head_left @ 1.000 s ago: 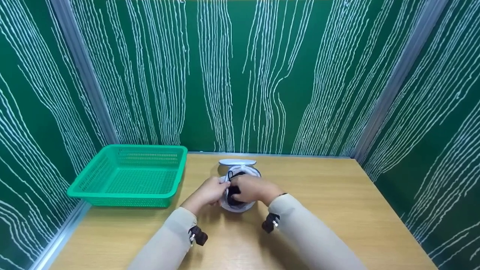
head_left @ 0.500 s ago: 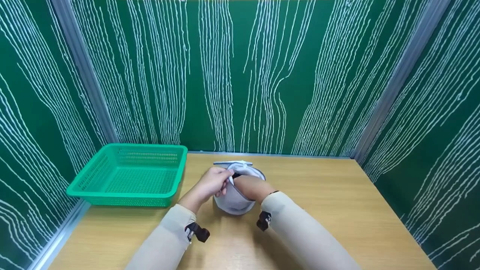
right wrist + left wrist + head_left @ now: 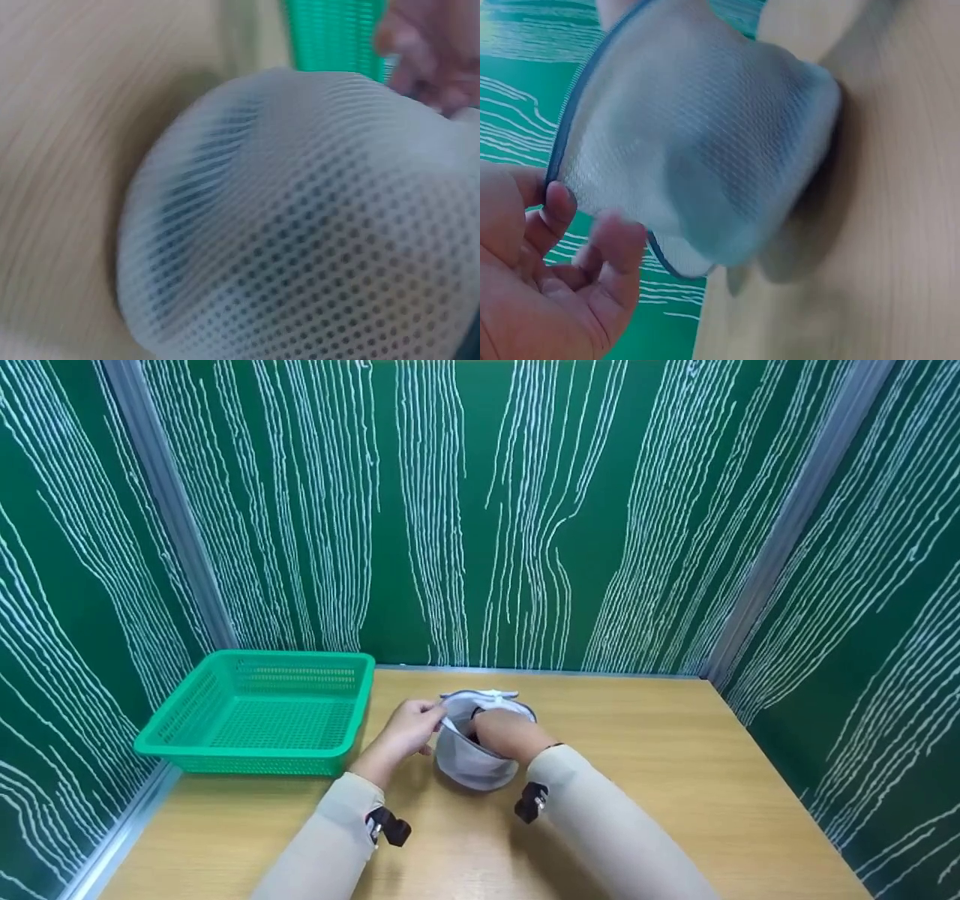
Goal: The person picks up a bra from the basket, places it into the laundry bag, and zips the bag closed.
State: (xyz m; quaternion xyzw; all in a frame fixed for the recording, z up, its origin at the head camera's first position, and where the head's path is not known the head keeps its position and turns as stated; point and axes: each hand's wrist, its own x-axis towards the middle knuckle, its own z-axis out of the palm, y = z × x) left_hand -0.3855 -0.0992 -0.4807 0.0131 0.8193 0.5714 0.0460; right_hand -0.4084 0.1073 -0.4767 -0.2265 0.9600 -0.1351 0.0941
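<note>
A pale grey mesh laundry bag (image 3: 474,769) with a dark zip edge stands on the table, its top unzipped and the lid behind it. My left hand (image 3: 405,729) pinches the near left rim between thumb and fingers. In the left wrist view, that hand (image 3: 555,262) holds the zip edge (image 3: 564,127) while its other fingers curl loosely. My right hand (image 3: 514,733) reaches down into the bag, its fingers hidden by the wall. A bit of something black (image 3: 473,729) with a thin loop shows beside it; I cannot tell whether the right fingers grip it.
A green plastic basket (image 3: 255,751) with perforated walls stands at the left of the wooden table (image 3: 637,750). Green panels (image 3: 517,510) with white wavy lines rise behind and on both sides, joined by grey metal posts (image 3: 795,525).
The right hand has sunk deeper into the bag, taking the black thing down. The bag's mouth has tipped and widened, and the left hand has drawn its rim slightly left.
</note>
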